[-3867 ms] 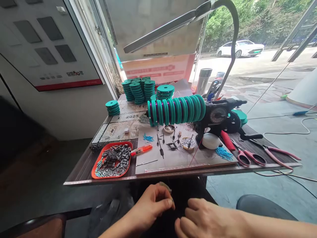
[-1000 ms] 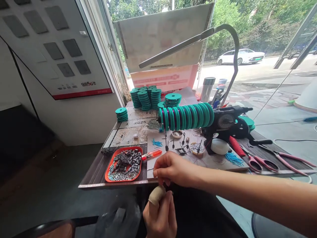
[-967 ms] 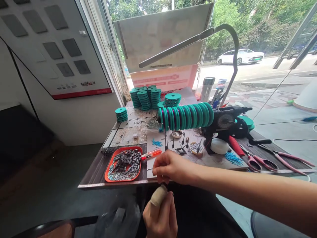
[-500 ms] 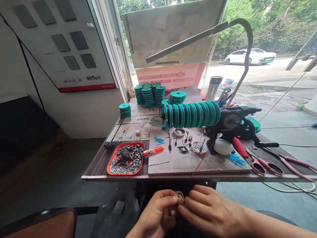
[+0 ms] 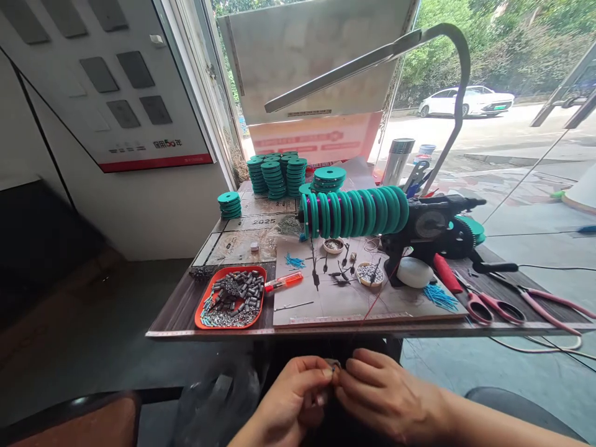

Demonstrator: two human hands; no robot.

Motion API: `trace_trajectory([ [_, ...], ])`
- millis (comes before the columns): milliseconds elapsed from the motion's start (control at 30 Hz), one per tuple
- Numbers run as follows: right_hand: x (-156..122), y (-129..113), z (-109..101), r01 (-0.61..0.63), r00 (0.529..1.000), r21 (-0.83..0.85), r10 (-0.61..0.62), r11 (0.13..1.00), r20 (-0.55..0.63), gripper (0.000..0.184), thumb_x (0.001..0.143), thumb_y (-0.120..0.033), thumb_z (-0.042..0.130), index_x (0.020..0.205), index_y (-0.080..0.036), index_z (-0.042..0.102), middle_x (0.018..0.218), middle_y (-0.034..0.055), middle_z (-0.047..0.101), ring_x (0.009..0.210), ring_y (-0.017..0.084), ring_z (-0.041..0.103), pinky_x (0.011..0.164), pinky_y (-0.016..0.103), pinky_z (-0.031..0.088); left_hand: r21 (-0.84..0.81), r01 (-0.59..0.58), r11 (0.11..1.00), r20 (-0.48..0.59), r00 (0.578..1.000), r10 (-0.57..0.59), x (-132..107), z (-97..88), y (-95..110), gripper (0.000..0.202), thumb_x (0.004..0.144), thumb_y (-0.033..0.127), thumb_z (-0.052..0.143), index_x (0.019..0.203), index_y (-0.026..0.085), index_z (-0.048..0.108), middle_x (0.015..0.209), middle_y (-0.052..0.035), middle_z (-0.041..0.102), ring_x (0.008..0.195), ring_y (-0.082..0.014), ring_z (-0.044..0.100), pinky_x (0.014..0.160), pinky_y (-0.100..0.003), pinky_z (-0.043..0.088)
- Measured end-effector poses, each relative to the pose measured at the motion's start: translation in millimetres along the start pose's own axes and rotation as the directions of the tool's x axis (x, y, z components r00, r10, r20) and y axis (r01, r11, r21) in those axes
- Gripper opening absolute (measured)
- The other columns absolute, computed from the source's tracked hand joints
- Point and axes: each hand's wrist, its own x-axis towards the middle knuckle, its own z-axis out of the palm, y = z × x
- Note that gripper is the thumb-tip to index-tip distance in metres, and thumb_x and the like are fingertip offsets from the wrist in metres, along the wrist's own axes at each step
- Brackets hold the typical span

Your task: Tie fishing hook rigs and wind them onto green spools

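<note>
Below the table's front edge, my left hand and my right hand meet fingertip to fingertip, pinching a small part between them; what it is cannot be made out. A thin red line runs from the hands up across the board toward the black winding machine. That machine carries a row of teal spools on a horizontal shaft.
An orange tray of small metal pieces sits front left, an orange pen beside it. Stacks of teal spools stand at the back. Two small dishes, blue tubes, red scissors, pink pliers and a desk lamp crowd the table.
One second ago my right hand reached over the table's front edge above my raised left hand. Both have dropped below the edge and closed together on the small part.
</note>
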Motion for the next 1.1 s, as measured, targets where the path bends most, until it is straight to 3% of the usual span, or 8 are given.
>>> trace_trajectory([
  [100, -10, -1, 1, -0.025, 0.995, 0.054, 0.019, 0.998, 0.098, 0.037, 0.094, -0.009, 0.023, 0.086, -0.009, 0.059, 0.074, 0.0064, 0.055, 0.066, 0.018, 0.041, 0.058, 0.032, 0.034, 0.271, -0.114, 0.956, -0.029, 0.992, 0.126, 1, 1.4, -1, 0.018, 0.061, 0.023, 0.070, 0.063, 0.011, 0.056, 0.057, 0.0016, 0.044, 0.050, -0.0061, 0.033, 0.047, -0.019, 0.019],
  [267, 1, -10, -7, -0.183, 0.974, 0.222, 0.146, 0.958, 0.174, 0.020, 0.084, -0.006, 0.038, 0.075, -0.013, 0.054, 0.072, 0.0029, 0.056, 0.064, 0.015, 0.041, 0.061, 0.029, 0.037, 0.806, -0.456, 0.377, 0.172, 0.790, 0.588, -3, 3.8, -4, 0.018, 0.077, 0.022, 0.053, 0.062, 0.013, 0.055, 0.081, -0.0071, 0.051, 0.078, -0.0170, 0.050, 0.072, -0.028, 0.038],
  [367, 17, -12, -17, -0.290, 0.949, 0.302, 0.233, 0.908, 0.210, 0.017, 0.076, -0.001, 0.049, 0.066, -0.015, 0.046, 0.070, -0.0004, 0.057, 0.064, 0.012, 0.042, 0.063, 0.024, 0.038, 0.836, -0.482, 0.261, 0.233, 0.744, 0.626, -5, 2.2, -7, 0.022, 0.082, 0.025, 0.049, 0.066, 0.012, 0.057, 0.078, -0.0081, 0.051, 0.074, -0.0173, 0.051, 0.067, -0.028, 0.040],
  [500, 29, -11, -24, -0.343, 0.926, 0.316, 0.262, 0.884, 0.273, 0.022, 0.072, -0.001, 0.057, 0.064, -0.015, 0.042, 0.070, -0.0019, 0.058, 0.062, 0.010, 0.041, 0.062, 0.022, 0.038, 0.806, -0.503, 0.312, 0.215, 0.740, 0.638, -6, 1.4, -5, 0.023, 0.082, 0.026, 0.049, 0.067, 0.013, 0.060, 0.079, -0.0086, 0.052, 0.075, -0.0173, 0.051, 0.067, -0.027, 0.041],
  [633, 23, -9, -18, -0.285, 0.952, 0.285, 0.237, 0.915, 0.192, 0.019, 0.080, -0.003, 0.044, 0.065, -0.016, 0.043, 0.066, 0.0001, 0.056, 0.061, 0.012, 0.041, 0.059, 0.023, 0.037, 0.792, -0.486, 0.370, 0.181, 0.765, 0.618, -5, 4.7, -3, 0.022, 0.081, 0.026, 0.051, 0.066, 0.013, 0.060, 0.078, -0.0076, 0.052, 0.075, -0.0179, 0.050, 0.069, -0.028, 0.039],
  [800, 5, -10, -10, -0.245, 0.969, 0.262, 0.239, 0.933, 0.057, 0.024, 0.089, -0.010, 0.032, 0.067, -0.017, 0.041, 0.062, 0.0008, 0.053, 0.059, 0.013, 0.040, 0.055, 0.025, 0.034, 0.716, -0.387, 0.581, 0.044, 0.856, 0.516, 2, 9.7, -5, 0.014, 0.074, 0.026, 0.057, 0.069, 0.013, 0.060, 0.086, -0.0081, 0.051, 0.082, -0.0204, 0.049, 0.069, -0.029, 0.036],
  [967, -4, -11, -6, -0.235, 0.972, 0.238, 0.230, 0.943, 0.049, 0.026, 0.092, -0.011, 0.029, 0.069, -0.017, 0.040, 0.062, 0.0005, 0.051, 0.059, 0.013, 0.042, 0.056, 0.025, 0.033, 0.685, -0.281, 0.673, 0.015, 0.928, 0.372, 4, 9.1, -5, 0.016, 0.072, 0.029, 0.059, 0.072, 0.013, 0.061, 0.087, -0.0082, 0.051, 0.082, -0.0209, 0.050, 0.071, -0.031, 0.036],
  [1100, -6, -11, -6, -0.223, 0.975, 0.219, 0.214, 0.950, 0.066, 0.026, 0.092, -0.012, 0.029, 0.070, -0.017, 0.043, 0.063, 0.0017, 0.052, 0.061, 0.014, 0.043, 0.056, 0.026, 0.033, 0.687, -0.333, 0.646, 0.029, 0.901, 0.433, 3, 7.7, -6, 0.016, 0.073, 0.029, 0.058, 0.070, 0.014, 0.060, 0.084, -0.0068, 0.049, 0.079, -0.0198, 0.049, 0.070, -0.031, 0.037],
])
